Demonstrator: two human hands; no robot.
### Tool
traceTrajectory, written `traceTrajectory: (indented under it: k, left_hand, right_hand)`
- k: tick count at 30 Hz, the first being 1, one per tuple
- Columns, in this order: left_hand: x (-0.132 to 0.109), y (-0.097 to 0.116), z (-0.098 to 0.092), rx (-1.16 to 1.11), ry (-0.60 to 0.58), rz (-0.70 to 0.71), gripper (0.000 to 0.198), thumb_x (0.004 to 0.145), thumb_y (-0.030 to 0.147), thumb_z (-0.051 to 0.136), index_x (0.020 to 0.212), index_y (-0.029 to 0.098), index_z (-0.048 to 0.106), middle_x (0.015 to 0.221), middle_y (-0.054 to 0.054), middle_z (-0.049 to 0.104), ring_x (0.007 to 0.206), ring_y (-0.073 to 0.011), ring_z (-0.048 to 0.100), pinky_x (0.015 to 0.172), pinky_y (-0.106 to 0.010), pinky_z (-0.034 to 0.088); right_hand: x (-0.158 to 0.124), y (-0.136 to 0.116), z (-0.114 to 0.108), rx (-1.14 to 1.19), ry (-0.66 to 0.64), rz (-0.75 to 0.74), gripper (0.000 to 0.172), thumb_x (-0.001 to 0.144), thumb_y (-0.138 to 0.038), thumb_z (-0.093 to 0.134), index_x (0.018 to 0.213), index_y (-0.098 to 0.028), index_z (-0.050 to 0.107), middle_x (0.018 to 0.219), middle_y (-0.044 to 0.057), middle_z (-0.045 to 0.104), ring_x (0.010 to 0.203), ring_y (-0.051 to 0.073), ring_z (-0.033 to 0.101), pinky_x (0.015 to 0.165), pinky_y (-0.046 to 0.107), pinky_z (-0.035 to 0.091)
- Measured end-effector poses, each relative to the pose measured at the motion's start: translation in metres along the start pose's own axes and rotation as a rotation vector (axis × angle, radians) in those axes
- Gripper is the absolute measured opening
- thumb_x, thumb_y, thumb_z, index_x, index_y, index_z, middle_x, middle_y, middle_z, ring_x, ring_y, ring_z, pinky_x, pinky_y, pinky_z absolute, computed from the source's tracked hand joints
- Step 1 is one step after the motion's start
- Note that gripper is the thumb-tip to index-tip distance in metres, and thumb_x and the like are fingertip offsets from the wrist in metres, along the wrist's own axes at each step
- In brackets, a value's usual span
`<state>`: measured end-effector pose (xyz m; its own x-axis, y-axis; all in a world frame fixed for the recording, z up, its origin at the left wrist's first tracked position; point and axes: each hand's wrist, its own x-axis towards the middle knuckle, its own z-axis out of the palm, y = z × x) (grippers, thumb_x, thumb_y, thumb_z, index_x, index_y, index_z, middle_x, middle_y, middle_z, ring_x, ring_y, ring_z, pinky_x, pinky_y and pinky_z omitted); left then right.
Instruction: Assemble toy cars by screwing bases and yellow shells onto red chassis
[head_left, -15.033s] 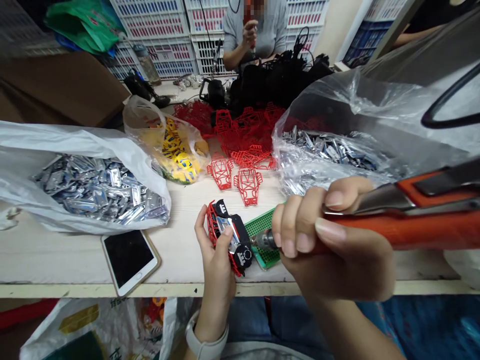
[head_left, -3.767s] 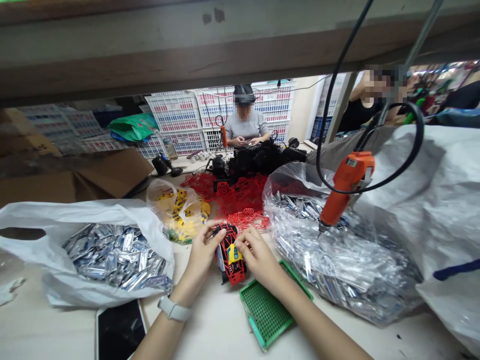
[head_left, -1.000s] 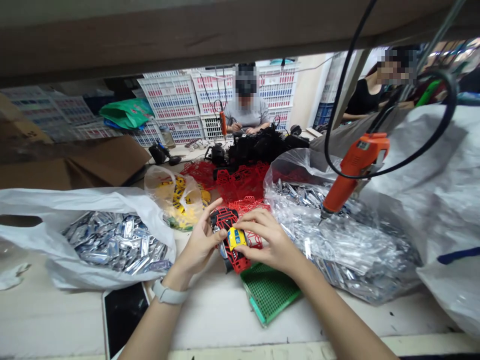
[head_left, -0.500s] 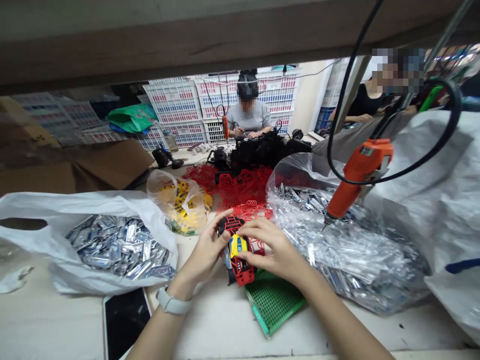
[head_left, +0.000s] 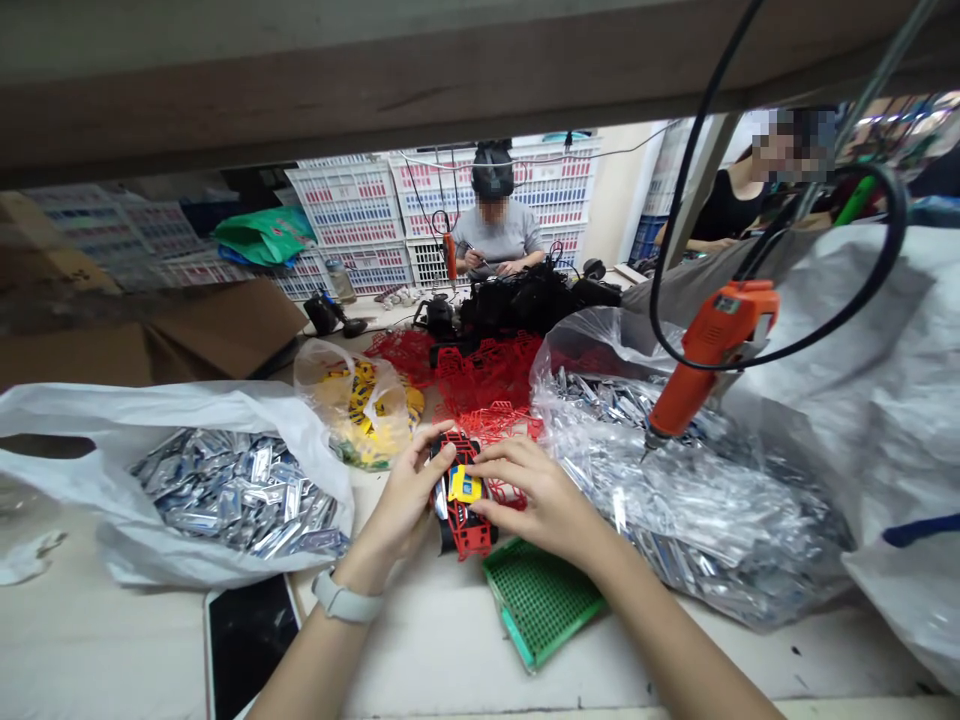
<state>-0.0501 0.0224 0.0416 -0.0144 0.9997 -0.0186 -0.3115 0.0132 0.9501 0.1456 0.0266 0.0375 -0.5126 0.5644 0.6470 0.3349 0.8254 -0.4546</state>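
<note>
My left hand [head_left: 403, 502] grips a red-and-black toy car [head_left: 471, 540] from its left side, thumb on top, with a light band on the wrist. Between the thumb and fingers of my right hand [head_left: 546, 497] is a yellow toy car part [head_left: 465, 485] with a blue patch. This part lies over the middle of the car's red frame; whether it is seated there I cannot tell. Right behind the car are red plastic frames [head_left: 499, 420], heaped toward the far side. A green mesh tray [head_left: 544, 600] rests on the table just below my right hand.
Plastic bags of shiny silver parts stand left [head_left: 232, 490] and right [head_left: 675, 510]; a bag of yellow parts [head_left: 367, 400] sits between. An orange electric screwdriver [head_left: 705, 350] hangs at the right. A dark-screened tablet [head_left: 251, 645] lies front left. A co-worker [head_left: 495, 230] sits opposite.
The toy car has shifted slightly left and up in my left hand. My right hand has followed, and the yellow part has turned to lie more sideways across the car.
</note>
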Motion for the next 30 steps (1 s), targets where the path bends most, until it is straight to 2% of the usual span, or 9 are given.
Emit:
traceTrajectory:
  k: [4,7,12,23,30]
  left_hand:
    - [0.0004,0.0007,-0.0007,0.005,0.006,-0.005,0.055,0.068,0.044,0.094,0.115,0.023,0.075,0.125,-0.007,0.073,0.114,-0.0250,0.068,0.093,-0.034,0.056]
    - [0.0003,0.0010,-0.0004,0.014,0.007,-0.001,0.053,0.067,0.044,0.095,0.112,0.023,0.076,0.121,-0.006,0.073,0.110,-0.0233,0.068,0.092,-0.033,0.056]
    - [0.0002,0.0025,-0.0002,0.026,0.004,0.021,0.055,0.066,0.047,0.095,0.112,0.024,0.077,0.119,-0.005,0.073,0.114,-0.0252,0.066,0.094,-0.033,0.055]
    - [-0.0017,0.0049,-0.0009,0.022,0.002,0.042,0.059,0.068,0.048,0.094,0.117,0.022,0.075,0.123,-0.008,0.072,0.110,-0.0241,0.067,0.092,-0.033,0.055]
    - [-0.0009,0.0043,-0.0019,0.003,-0.003,0.034,0.060,0.070,0.045,0.093,0.122,0.023,0.072,0.121,-0.008,0.074,0.108,-0.0248,0.069,0.089,-0.033,0.057]
  right_hand:
    - [0.0011,-0.0038,0.0038,-0.012,0.014,-0.026,0.025,0.094,-0.020,0.070,0.119,-0.020,0.072,0.115,0.010,0.076,0.111,0.026,0.066,0.098,0.048,0.058]
    - [0.0020,-0.0058,0.0061,-0.023,0.060,-0.065,0.025,0.093,-0.017,0.068,0.118,-0.017,0.071,0.111,0.012,0.077,0.107,0.026,0.067,0.095,0.046,0.059]
    - [0.0024,-0.0051,0.0030,-0.028,0.136,-0.086,0.024,0.095,-0.017,0.066,0.118,-0.022,0.071,0.111,0.010,0.076,0.106,0.025,0.067,0.093,0.045,0.059]
    - [0.0023,-0.0047,0.0014,-0.047,0.051,-0.097,0.018,0.096,-0.018,0.066,0.113,-0.021,0.073,0.112,0.009,0.077,0.104,0.024,0.067,0.091,0.043,0.060]
    - [0.0030,-0.0080,-0.0012,-0.142,0.012,-0.128,0.018,0.099,-0.020,0.064,0.114,-0.022,0.074,0.115,0.009,0.077,0.110,0.027,0.064,0.093,0.046,0.060]
